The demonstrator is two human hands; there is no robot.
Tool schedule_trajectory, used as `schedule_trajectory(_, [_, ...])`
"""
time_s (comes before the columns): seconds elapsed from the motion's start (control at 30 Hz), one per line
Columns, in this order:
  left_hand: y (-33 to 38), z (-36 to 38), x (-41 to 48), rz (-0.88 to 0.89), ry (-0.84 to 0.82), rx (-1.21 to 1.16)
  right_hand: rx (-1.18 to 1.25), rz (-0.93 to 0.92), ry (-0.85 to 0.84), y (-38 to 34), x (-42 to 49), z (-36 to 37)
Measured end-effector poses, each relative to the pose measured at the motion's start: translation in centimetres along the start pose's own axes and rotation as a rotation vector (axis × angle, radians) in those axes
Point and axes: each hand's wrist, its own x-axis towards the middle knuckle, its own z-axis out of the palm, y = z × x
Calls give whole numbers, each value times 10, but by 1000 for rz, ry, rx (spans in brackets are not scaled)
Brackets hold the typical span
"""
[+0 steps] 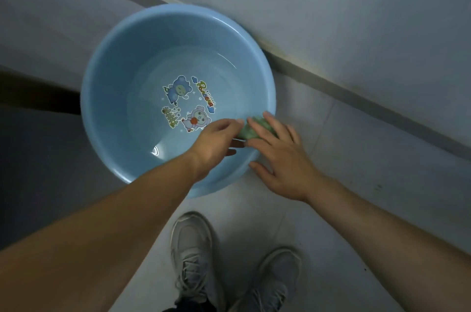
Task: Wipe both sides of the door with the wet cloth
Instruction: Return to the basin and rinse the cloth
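Note:
A bunched green cloth (pixel 248 132) sits over the near right rim of a round blue basin (pixel 109 61) that holds shallow water and has cartoon stickers on its bottom. My left hand (pixel 216 142) reaches over the basin and pinches the cloth's left end. My right hand (pixel 279 158) lies on the cloth from the right, with its fingers spread over it and its thumb near the basin's rim. Most of the cloth is hidden under my fingers. The door is not clearly identifiable in this view.
The basin stands on a pale tiled floor against a light wall with a dark baseboard (pixel 331 87). A dark strip (pixel 38 97) runs on the left behind the basin. My two grey sneakers (pixel 193 258) stand just in front of the basin.

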Motion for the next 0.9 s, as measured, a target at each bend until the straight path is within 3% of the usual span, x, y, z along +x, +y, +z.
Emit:
schedule_trajectory(0.1, [1, 4, 2, 11, -68, 52, 316, 102, 50, -7, -4, -7])
schedule_trajectory(0.2, [5, 7, 6, 37, -31, 131, 493, 259, 266, -15, -5, -9])
schedule_trajectory(0.27, [8, 8, 9, 31, 4, 160, 567, 478, 402, -17, -4, -9])
schedule_trajectory(0.37, [10, 5, 11, 0, 3, 77, 737, 814, 355, -14, 4, -6])
schedule_trajectory(0.43, [9, 0, 12, -6, 15, 18, 877, 939, 332, -12, 10, -2])
schedule_trajectory(0.57, [-1, -1, 14, 24, 131, 128, 1023, 975, 362, -14, 16, 0])
schedule_trajectory(0.7, [-3, 6, 11, 282, 260, 446, 1113, 993, 384, -14, 19, -2])
schedule_trajectory(0.77, [-1, 12, 10, 359, 218, 505, 1161, 1021, 395, -12, 17, -1])
schedule_trajectory(0.9, [-1, 24, 11, 298, 121, 536, 1255, 1045, 389, -10, 14, -1])
